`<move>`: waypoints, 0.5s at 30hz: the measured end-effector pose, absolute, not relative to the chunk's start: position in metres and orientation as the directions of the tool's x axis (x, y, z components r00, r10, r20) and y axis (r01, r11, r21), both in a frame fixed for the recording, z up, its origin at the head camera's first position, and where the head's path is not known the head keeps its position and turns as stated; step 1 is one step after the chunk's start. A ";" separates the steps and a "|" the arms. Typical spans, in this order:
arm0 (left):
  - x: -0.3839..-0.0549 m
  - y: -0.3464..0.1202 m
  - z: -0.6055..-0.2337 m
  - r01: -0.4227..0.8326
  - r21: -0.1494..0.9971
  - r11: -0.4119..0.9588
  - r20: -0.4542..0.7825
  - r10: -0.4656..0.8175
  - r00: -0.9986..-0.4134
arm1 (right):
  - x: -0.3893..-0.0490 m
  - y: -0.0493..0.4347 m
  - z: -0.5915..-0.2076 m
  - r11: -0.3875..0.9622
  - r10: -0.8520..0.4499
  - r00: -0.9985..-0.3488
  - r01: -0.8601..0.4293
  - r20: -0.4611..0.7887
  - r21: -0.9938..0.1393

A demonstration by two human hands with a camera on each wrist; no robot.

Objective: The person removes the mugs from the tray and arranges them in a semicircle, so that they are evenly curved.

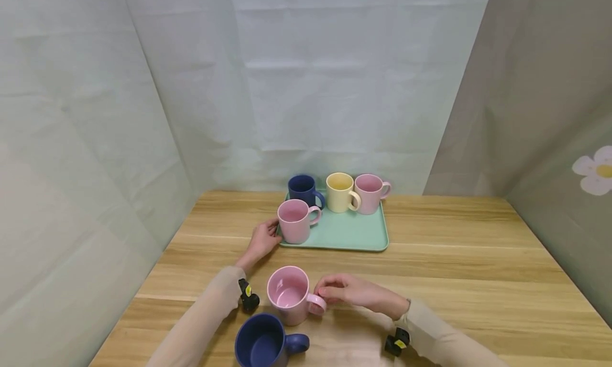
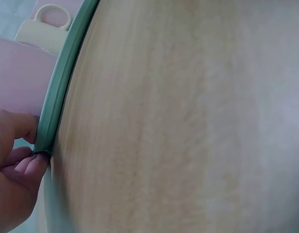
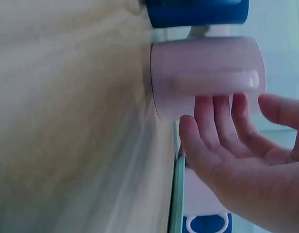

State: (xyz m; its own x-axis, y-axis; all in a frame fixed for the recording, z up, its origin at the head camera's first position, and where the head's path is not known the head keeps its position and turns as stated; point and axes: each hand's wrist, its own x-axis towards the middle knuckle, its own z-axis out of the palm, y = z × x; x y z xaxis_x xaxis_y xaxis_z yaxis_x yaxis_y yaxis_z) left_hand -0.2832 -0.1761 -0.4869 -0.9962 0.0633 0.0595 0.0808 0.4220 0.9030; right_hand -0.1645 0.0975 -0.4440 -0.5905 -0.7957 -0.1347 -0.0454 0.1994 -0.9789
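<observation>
My left hand (image 1: 264, 240) pinches the front left corner of a mint green tray (image 1: 346, 237); in the left wrist view the thumb lies over the rim (image 2: 59, 87) and fingers reach under it. Right beside that hand, a pink mug (image 1: 295, 229) stands on the tray. My right hand (image 1: 358, 293) is at the handle of another pink mug (image 1: 288, 292), upright on the table. In the right wrist view its fingertips meet the handle (image 3: 212, 81), while the thumb (image 3: 280, 109) stays apart from it. Whether the fingertips pass inside the handle is hidden.
Along the tray's back stand a dark blue mug (image 1: 301, 186), a yellow mug (image 1: 338, 194) and a pink mug (image 1: 369, 195). Nearest me on the wooden table (image 1: 454, 261) is another dark blue mug (image 1: 260, 343), close to the pink one. Curtains hang behind and at both sides.
</observation>
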 end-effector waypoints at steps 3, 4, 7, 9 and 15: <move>-0.282 -0.177 -0.487 0.078 0.904 0.421 0.056 0.065 -0.996 | -0.171 0.098 -0.445 0.189 -0.760 -0.635 -0.009 -0.140 -0.982; -0.282 -0.177 -0.488 0.078 0.905 0.419 0.057 0.064 -0.996 | -0.173 0.099 -0.446 0.188 -0.747 -0.650 -0.009 -0.137 -0.982; -0.282 -0.176 -0.488 0.082 0.908 0.410 0.062 0.063 -0.996 | -0.181 0.099 -0.447 0.177 -0.716 -0.685 0.010 -0.135 -0.984; -0.282 -0.176 -0.488 0.097 0.908 0.408 0.074 0.071 -0.995 | -0.187 0.099 -0.447 0.170 -0.693 -0.708 0.021 -0.135 -0.985; -0.283 -0.175 -0.488 0.103 0.910 0.401 0.082 0.070 -0.994 | -0.203 0.095 -0.448 0.146 -0.652 -0.748 0.040 -0.127 -0.988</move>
State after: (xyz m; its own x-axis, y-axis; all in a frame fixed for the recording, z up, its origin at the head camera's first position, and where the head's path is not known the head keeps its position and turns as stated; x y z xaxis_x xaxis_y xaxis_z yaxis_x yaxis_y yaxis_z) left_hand -0.2830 -0.1753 -0.4880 -0.9942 0.0696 0.0818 0.1030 0.4009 0.9103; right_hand -0.2031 0.0945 -0.4482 -0.7476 -0.6519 -0.1267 0.0399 0.1464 -0.9884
